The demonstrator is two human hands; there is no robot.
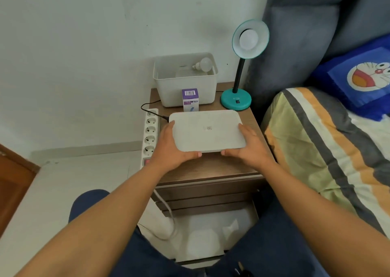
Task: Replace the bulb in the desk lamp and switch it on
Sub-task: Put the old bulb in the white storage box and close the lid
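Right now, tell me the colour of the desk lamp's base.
The lamp's base is teal, matching the shade's rim; the neck between is black. Best seen in the head view.

Both hands — left hand (172,147), right hand (249,147) — grip the white lid (207,134) above the nightstand (211,168)

left hand (175,147): bare | right hand (251,147): bare | forearms (105,213): bare | trousers (147,255): dark blue

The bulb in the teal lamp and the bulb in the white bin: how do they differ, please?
The lamp's round white bulb sits mounted in the teal shade, base hidden; the loose round white bulb lies on its side in the white plastic bin, screw base showing. Both appear unlit.
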